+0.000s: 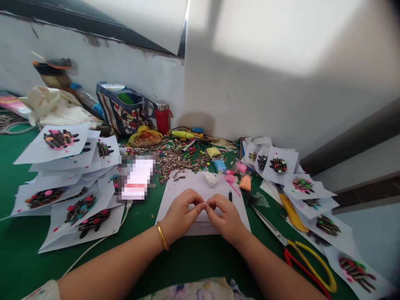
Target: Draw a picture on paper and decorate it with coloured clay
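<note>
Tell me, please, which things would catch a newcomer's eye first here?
Probably the stacks of paper cards decorated with seeds, standing left and right of the hands. Next, the large scissors with red and yellow handles, lying open at right, and the heap of striped seeds beyond the white sheet.

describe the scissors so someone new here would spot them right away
On the green table, find the large white sheet in the middle. Between it and the decorated papers on the right lie the scissors. One handle is red, the other yellow, unlike the nearby yellow tool.
</note>
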Demonstrator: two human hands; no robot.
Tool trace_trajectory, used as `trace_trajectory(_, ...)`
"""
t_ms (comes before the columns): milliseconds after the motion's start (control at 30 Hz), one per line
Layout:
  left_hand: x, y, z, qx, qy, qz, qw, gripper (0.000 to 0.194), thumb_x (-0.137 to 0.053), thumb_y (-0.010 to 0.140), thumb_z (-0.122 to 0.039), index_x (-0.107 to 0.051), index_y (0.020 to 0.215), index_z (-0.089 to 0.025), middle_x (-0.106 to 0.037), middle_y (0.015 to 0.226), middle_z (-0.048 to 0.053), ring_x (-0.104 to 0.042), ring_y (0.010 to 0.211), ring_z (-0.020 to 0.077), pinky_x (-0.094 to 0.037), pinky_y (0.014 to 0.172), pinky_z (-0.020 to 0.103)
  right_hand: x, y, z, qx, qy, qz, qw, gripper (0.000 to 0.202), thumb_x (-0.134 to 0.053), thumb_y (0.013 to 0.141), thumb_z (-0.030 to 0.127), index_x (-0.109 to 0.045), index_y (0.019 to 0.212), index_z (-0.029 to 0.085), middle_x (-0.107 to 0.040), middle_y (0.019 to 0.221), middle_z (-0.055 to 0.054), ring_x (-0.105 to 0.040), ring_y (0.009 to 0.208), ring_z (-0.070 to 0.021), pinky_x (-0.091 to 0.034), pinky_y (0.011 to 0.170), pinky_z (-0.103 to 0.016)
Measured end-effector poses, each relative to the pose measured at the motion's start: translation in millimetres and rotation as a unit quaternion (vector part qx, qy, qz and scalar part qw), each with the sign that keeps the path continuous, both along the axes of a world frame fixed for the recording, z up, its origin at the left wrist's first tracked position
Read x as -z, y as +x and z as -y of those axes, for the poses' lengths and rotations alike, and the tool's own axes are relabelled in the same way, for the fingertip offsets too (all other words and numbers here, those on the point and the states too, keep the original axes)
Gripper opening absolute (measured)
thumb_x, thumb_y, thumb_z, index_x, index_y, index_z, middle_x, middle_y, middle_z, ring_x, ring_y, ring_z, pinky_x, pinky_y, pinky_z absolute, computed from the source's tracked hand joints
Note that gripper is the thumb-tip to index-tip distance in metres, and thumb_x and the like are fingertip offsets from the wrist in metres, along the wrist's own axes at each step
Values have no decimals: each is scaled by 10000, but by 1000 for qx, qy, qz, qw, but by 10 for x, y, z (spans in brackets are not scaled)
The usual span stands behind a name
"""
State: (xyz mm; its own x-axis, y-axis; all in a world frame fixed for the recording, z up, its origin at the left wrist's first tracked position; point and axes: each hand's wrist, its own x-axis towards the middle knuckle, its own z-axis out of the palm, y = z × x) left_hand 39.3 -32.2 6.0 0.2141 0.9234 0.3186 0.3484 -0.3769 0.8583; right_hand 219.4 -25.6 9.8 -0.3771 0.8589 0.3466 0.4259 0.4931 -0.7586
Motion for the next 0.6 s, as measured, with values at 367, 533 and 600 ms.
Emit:
trace_trajectory(367, 16, 2, -11, 2, -15, 25, 1000, 133, -657, 850, -312, -651, 871, -181, -620, 837, 24, -573, 812, 166, -460, 755, 296, 19, 3, -12, -3, -17, 12, 1000, 87, -575, 865, 200, -590, 779, 207, -570, 742, 0, -534, 719, -154, -405, 677, -278)
trace_trajectory(533, 33, 0, -7, 4, -27, 6, 1000, 113, -620, 868, -272, -638, 809, -177, -610, 801, 18, -564, 783, 158, -451, 737, 289, 10, -20, -3, -7, -3, 29, 1000, 112, -571, 851, 183, -583, 742, 201, -565, 711, 7, -531, 708, -150, -396, 678, -273)
trace_trajectory(600, 29, 3, -12, 0, -35, 5, 999, 137, -608, 872, -275, -632, 782, -174, -608, 782, 17, -562, 765, 157, -449, 724, 288, 4, -17, -1, -2, -7, 19, 1000, 92, -575, 855, 198, -594, 765, 202, -577, 730, 2, -540, 724, -154, -406, 691, -275)
